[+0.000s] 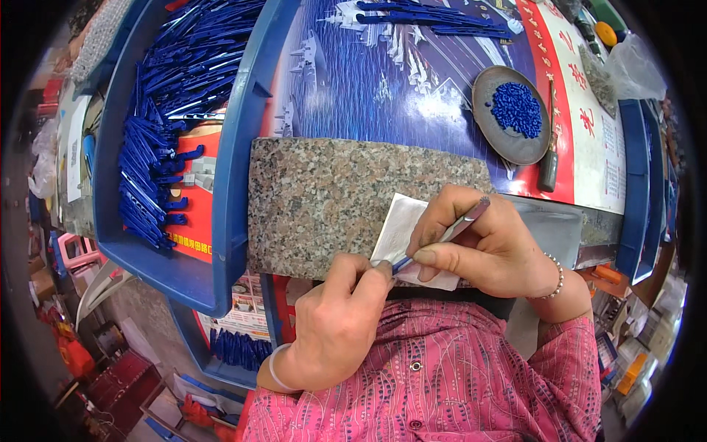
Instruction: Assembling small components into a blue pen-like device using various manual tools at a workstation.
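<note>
My right hand [486, 247] grips a slim metal tool [462, 223] with its tip pointing down-left over a white sheet [398, 225]. That sheet lies on the near edge of a speckled granite slab [331, 199]. Just below the tool tip, my left hand [339, 317] pinches a small blue piece [401, 264] between thumb and finger. The two hands touch at the slab's front edge.
A blue plastic bin [236, 162] at left holds several blue plastic parts [158, 132]. A round metal dish [504, 136] with blue pellets [517, 109] sits at back right, a dark-handled tool [549, 166] beside it. More blue parts [434, 18] lie at the back.
</note>
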Demonstrator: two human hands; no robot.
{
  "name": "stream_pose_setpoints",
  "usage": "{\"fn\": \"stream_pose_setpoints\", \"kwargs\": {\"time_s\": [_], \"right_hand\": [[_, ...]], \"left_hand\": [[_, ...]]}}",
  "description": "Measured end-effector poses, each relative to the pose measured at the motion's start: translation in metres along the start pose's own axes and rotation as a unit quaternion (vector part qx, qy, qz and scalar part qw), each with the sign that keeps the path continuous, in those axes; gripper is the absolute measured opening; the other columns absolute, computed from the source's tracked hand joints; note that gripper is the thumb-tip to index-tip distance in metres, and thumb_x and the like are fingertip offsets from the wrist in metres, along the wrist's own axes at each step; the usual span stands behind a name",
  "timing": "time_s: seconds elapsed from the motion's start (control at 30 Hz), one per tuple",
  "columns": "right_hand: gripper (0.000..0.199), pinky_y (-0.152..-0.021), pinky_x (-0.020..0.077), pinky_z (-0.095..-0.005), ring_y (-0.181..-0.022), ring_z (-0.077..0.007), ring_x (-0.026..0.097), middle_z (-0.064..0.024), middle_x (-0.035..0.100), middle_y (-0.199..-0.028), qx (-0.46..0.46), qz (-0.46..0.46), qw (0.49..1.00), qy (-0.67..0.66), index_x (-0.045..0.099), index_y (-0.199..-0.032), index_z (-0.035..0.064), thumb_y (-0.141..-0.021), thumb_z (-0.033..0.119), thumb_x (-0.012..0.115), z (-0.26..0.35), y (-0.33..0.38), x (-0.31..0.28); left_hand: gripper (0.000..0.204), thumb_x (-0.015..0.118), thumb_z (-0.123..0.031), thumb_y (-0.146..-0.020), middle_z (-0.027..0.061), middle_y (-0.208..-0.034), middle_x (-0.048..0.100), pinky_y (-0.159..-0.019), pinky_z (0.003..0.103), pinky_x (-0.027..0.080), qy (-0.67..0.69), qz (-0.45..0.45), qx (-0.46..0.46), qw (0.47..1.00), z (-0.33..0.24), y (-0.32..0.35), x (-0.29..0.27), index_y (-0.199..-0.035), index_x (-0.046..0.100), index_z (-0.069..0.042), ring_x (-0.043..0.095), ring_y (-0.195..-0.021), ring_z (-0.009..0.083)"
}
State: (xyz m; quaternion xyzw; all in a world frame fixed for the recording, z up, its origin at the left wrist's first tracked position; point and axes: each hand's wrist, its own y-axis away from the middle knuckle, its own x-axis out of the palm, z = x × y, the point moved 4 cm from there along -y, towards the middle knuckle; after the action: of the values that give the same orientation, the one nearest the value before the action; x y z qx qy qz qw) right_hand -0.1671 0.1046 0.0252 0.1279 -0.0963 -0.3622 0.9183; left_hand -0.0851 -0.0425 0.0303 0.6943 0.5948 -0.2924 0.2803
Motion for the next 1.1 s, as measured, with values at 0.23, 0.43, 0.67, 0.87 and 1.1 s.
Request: {"fn": "stream_pose_setpoints", "kwargs": {"time_s": [0.23, 0.43, 0.67, 0.87, 1.1], "right_hand": [[0.01, -0.062, 0.0511, -0.0218, -0.072, -0.0104, 0.061, -0.0083, 0.06, -0.085, -0.013, -0.008, 1.0, 0.008, 0.052, -0.086, -0.002, -0.084, 0.003, 0.061, -0.0013, 0.0001, -0.0011], [0.011, -0.062, 0.0516, -0.0224, -0.072, -0.0109, 0.061, -0.0089, 0.06, -0.084, -0.025, 0.0, 1.0, 0.01, 0.051, -0.087, -0.0023, -0.084, 0.003, 0.061, 0.0, -0.0002, -0.001], [0.011, -0.061, 0.051, -0.0224, -0.072, -0.0113, 0.062, -0.0092, 0.06, -0.085, -0.012, -0.004, 1.0, 0.016, 0.052, -0.085, -0.0022, -0.083, 0.003, 0.062, -0.0001, -0.0004, -0.0007], [0.01, -0.058, 0.0497, -0.0237, -0.069, -0.0129, 0.063, -0.0093, 0.061, -0.08, -0.068, 0.004, 0.995, 0.07, 0.055, -0.083, -0.0014, -0.081, 0.003, 0.064, 0.0056, -0.0008, 0.0008], [0.008, -0.057, 0.0489, -0.0261, -0.067, -0.0166, 0.062, -0.0092, 0.062, -0.078, -0.132, 0.004, 0.982, 0.133, 0.058, -0.08, -0.001, -0.077, -0.001, 0.065, 0.0085, 0.0021, 0.0056]], "left_hand": [[0.016, 0.066, -0.001, -0.074, 0.0131, -0.08, 0.054, -0.05, 0.036, 0.046, -0.004, 0.002, -0.006, 1.0, -0.0001, -0.0002, 0.0004, -0.088, 0.061, -0.002, 0.059, -0.061, 0.0291], [0.016, 0.067, -0.001, -0.074, 0.0131, -0.08, 0.054, -0.05, 0.036, 0.046, -0.005, 0.003, -0.003, 1.0, -0.0001, -0.0002, 0.0003, -0.089, 0.061, -0.002, 0.059, -0.061, 0.029], [0.017, 0.067, -0.001, -0.073, 0.0123, -0.079, 0.053, -0.049, 0.036, 0.046, -0.004, 0.001, 0.0, 1.0, 0.0003, 0.0, 0.001, -0.089, 0.06, -0.003, 0.058, -0.06, 0.0283], [0.016, 0.065, -0.003, -0.073, 0.01, -0.079, 0.053, -0.045, 0.034, 0.046, -0.021, -0.008, 0.027, 0.999, 0.0031, 0.0004, 0.0031, -0.089, 0.06, -0.003, 0.058, -0.056, 0.025], [0.018, 0.063, -0.004, -0.073, 0.0085, -0.079, 0.052, -0.043, 0.032, 0.046, -0.029, -0.021, 0.061, 0.998, 0.0034, 0.0011, 0.0035, -0.09, 0.059, -0.003, 0.057, -0.053, 0.0225]]}}
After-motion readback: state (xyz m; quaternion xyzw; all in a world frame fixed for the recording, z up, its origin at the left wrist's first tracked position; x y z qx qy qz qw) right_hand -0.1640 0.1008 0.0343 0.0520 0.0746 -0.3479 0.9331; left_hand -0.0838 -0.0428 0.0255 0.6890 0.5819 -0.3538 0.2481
